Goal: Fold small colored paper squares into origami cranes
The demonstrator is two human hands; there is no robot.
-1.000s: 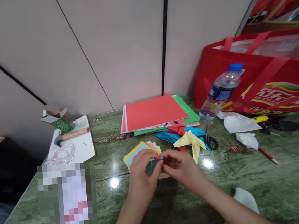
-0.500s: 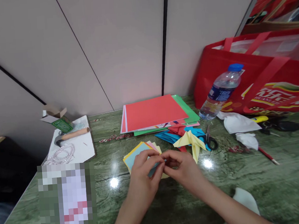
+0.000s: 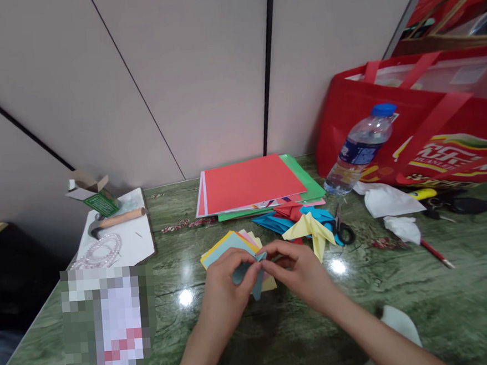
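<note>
A small folded piece of light blue paper (image 3: 257,286) is pinched between my two hands, above the table. My left hand (image 3: 227,281) grips its left side between thumb and fingers. At its upper right corner, my right hand (image 3: 297,265) closes thumb and forefinger on a folded tip. Part of the paper is hidden behind my left fingers. Just beyond and beneath lies a fanned stack of coloured paper squares (image 3: 227,249), light blue on top. Behind my right hand rest a pale yellow folded paper figure (image 3: 311,230) and blue folded paper pieces (image 3: 271,223).
Large coloured sheets (image 3: 252,182) lie against the wall. Scissors (image 3: 343,228), a water bottle (image 3: 360,149) and a red bag (image 3: 422,120) stand to the right. A hammer (image 3: 121,219) and beads (image 3: 100,251) lie on a white board at left.
My hands have drawn slightly apart and tilted, so more of the light blue paper shows, with a folded tip at the top and a flap hanging below. Other things have stayed put.
</note>
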